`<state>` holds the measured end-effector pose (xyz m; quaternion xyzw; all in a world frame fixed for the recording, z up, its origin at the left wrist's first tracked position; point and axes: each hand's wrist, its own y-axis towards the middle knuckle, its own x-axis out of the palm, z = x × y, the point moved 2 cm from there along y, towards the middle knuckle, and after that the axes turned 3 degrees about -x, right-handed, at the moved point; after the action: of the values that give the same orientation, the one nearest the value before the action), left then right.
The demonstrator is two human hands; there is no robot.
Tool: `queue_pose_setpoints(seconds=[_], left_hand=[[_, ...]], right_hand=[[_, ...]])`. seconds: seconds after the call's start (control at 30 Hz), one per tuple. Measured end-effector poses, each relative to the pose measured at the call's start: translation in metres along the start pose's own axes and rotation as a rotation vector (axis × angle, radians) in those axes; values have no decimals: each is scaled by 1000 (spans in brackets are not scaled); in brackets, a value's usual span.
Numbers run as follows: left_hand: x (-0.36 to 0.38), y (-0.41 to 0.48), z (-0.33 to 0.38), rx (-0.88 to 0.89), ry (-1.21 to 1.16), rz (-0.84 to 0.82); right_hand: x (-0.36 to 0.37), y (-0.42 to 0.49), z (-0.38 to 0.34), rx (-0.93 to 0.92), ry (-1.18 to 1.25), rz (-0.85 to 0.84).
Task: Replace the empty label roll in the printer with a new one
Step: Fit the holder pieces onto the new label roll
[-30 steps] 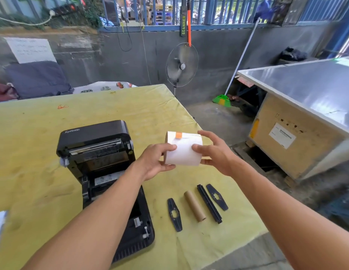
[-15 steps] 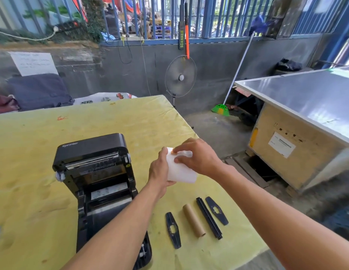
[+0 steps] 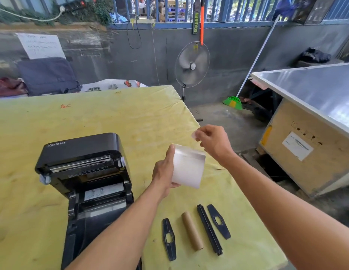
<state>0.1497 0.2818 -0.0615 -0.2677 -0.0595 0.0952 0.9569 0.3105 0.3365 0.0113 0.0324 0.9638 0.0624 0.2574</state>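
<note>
Pinching the peeled-off tab (image 3: 195,135), the right hand (image 3: 212,143) has pulled away from the new label roll (image 3: 189,168). The left hand (image 3: 163,173) grips that roll above the desk (image 3: 130,117), right of the open printer (image 3: 82,152). Unsealed, it seems ready for the spindle (image 3: 208,228).

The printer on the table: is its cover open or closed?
Open. The printer has its cover swung up and back, so the inner parts below it are exposed to the camera.
</note>
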Motion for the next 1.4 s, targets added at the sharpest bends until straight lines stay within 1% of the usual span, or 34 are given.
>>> queue_pose_setpoints(seconds=[0.07, 0.13, 0.23, 0.33, 0.43, 0.73, 1.0, 1.07, 1.1, 1.13, 1.17, 1.23, 1.3, 1.33, 1.4], left_hand=[[2, 6, -3, -31, -8, 19], [3, 13, -6, -47, -19, 33], [3, 23, -8, -67, -47, 65], [2, 31, -8, -91, -77, 90], [-4, 38, -10, -125, -101, 112], [-16, 47, -21, -248, -228, 70], [-12, 47, -30, -310, -166, 49], [-13, 48, -33, -314, -156, 64], [-14, 48, -34, -314, -161, 75], [-15, 49, -34, -311, -170, 88], [-17, 50, -34, -305, -182, 103], [-22, 52, -33, -291, -214, 141], [-29, 54, -32, -280, -244, 172], [-33, 56, -32, -277, -255, 185], [-41, 58, -32, -276, -265, 202]], right_hand=[[2, 8, 7, 31, 52, -85], [7, 16, 13, 38, 46, -192], [15, 27, 19, 76, 69, -297], [27, 34, 24, 129, 93, -461], [36, 40, 25, 158, 160, -536], [52, 43, 34, 306, 399, -629], [47, 32, 46, 469, 515, -692], [43, 30, 52, 509, 569, -658], [42, 30, 56, 511, 568, -606], [41, 31, 60, 492, 527, -536], [39, 32, 66, 451, 433, -463], [38, 33, 81, 319, 96, -363], [40, 31, 98, 178, -303, -382], [44, 28, 106, 120, -445, -420], [52, 20, 120, 8, -590, -493]])
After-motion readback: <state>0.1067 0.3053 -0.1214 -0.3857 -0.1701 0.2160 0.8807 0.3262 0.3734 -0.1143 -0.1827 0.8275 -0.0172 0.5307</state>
